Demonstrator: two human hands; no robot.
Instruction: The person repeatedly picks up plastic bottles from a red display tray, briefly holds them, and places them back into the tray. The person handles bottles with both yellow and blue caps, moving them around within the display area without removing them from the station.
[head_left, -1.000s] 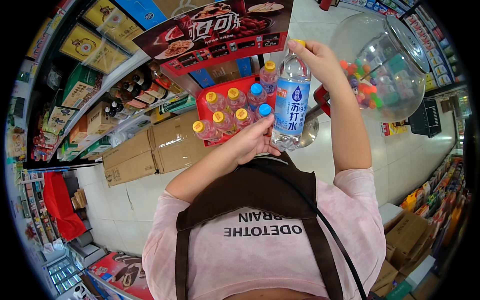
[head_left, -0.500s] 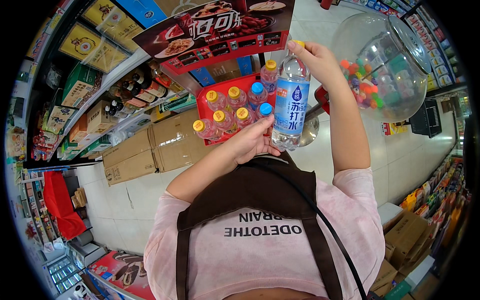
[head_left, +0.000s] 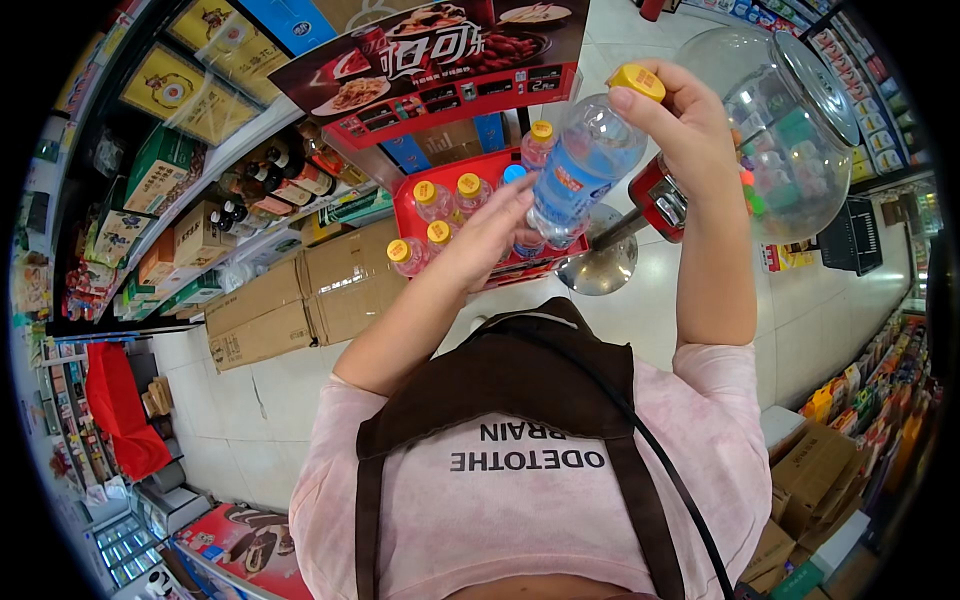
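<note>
My right hand (head_left: 685, 118) grips a clear plastic water bottle (head_left: 585, 160) at its yellow cap and neck. The bottle has a blue label and leans, its base down and to the left. At the bottle's lower left side my left hand (head_left: 488, 238) has its visible fingers stretched out; whether they touch it I cannot make out. Below both hands is a red display stand (head_left: 407, 212) of upright bottles. Several have yellow caps, such as the front-left bottle (head_left: 408, 257), and a blue-capped bottle (head_left: 514, 174) shows beside my left fingers. My left hand and the held bottle hide others.
A printed sign board (head_left: 440, 75) rises behind the stand. To the right stands a clear globe dispenser (head_left: 790, 150) with colourful balls, on a metal base (head_left: 600, 265). Flat cardboard boxes (head_left: 350, 285) lie at left, beside stocked shelves (head_left: 225, 165). A black basket (head_left: 850, 240) is far right.
The bottle has risen away from my chest and tilted, its cap now up and to the right. My right hand went with it, and my left hand moved slightly up and left.
</note>
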